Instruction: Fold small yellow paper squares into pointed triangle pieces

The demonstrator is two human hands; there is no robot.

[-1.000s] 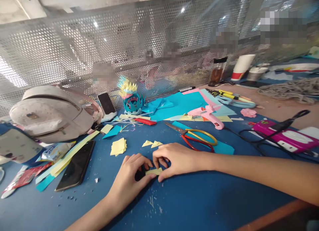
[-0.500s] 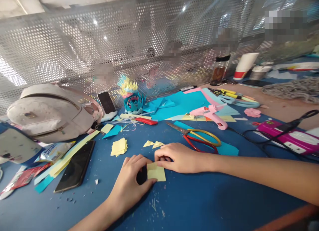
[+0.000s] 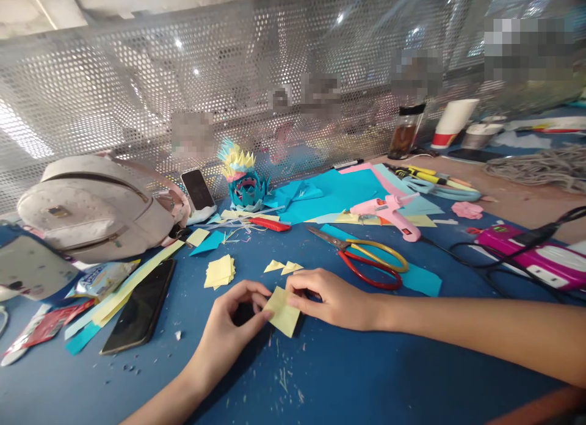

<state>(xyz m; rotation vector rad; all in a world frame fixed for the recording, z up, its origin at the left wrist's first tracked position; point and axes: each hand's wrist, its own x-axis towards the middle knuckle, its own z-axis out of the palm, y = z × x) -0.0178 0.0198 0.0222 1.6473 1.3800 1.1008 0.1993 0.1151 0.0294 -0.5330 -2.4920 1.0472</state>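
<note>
A small yellow square of paper (image 3: pixel 284 315) is held between my two hands just above the blue table (image 3: pixel 348 376). My left hand (image 3: pixel 235 315) pinches its left edge between thumb and fingers. At the upper right edge, my right hand (image 3: pixel 325 297) grips it, fingers curled and the thumb on top. Beyond the hands lie two small folded yellow triangles (image 3: pixel 274 265). Left of them sits a stack of yellow paper squares (image 3: pixel 220 271). Scissors (image 3: pixel 366 260) with red and gold handles rest past my right hand, partly on blue paper.
A pink glue gun (image 3: pixel 387 212), a red cutter (image 3: pixel 270 224) and blue sheets (image 3: pixel 334 196) lie farther back, near a folded-paper model (image 3: pixel 245 184). A black phone (image 3: pixel 141 309) and a backpack (image 3: pixel 101 208) are on the left. A purple power strip (image 3: pixel 526 254) with cables stands right.
The yellow paper square has been turned so that a corner points toward me, and it is lifted slightly. My left hand has shifted its grip to a pinch on the left edge.
</note>
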